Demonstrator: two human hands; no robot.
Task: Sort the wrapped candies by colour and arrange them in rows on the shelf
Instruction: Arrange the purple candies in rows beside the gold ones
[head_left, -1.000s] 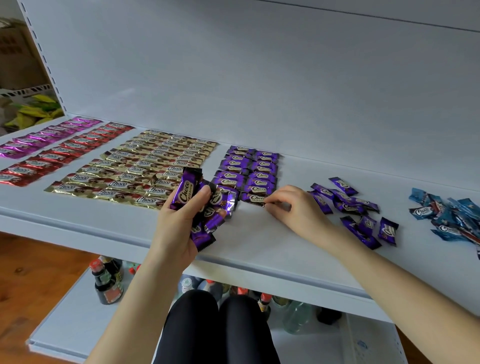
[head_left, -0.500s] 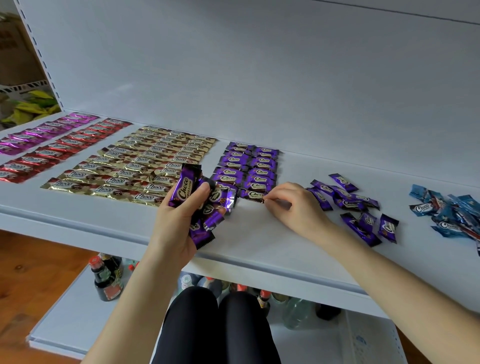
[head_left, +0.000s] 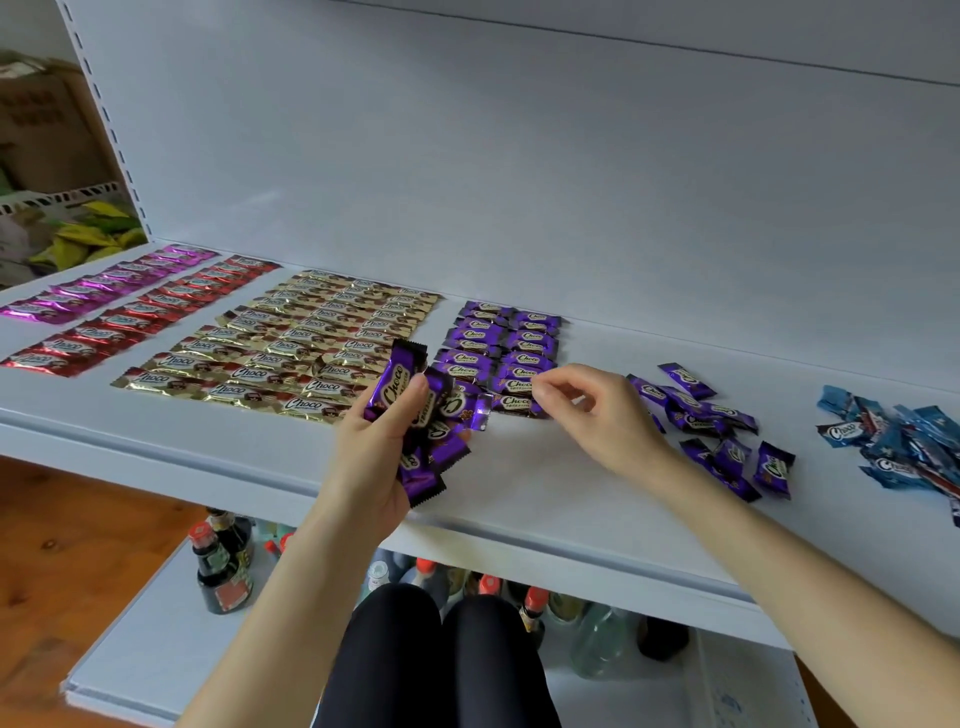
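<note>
On the shelf, left to right: pink row, red row, gold block, each candy lying flat, long axis left-right, logos toward the viewer. Purple block sits next, two columns, same orientation; presumably built front-ward so new pieces join at the near edge. Left hand is closed around a fan of purple candies, long axes roughly upright, serving as a ready stock beside the block. Right hand hovers at the block's front-right corner, thumb and forefinger pinched close; whether they grip the nearest candy cannot be told. Loose purple pile lies jumbled, axes mixed. Blue pile is unsorted, far right.
</note>
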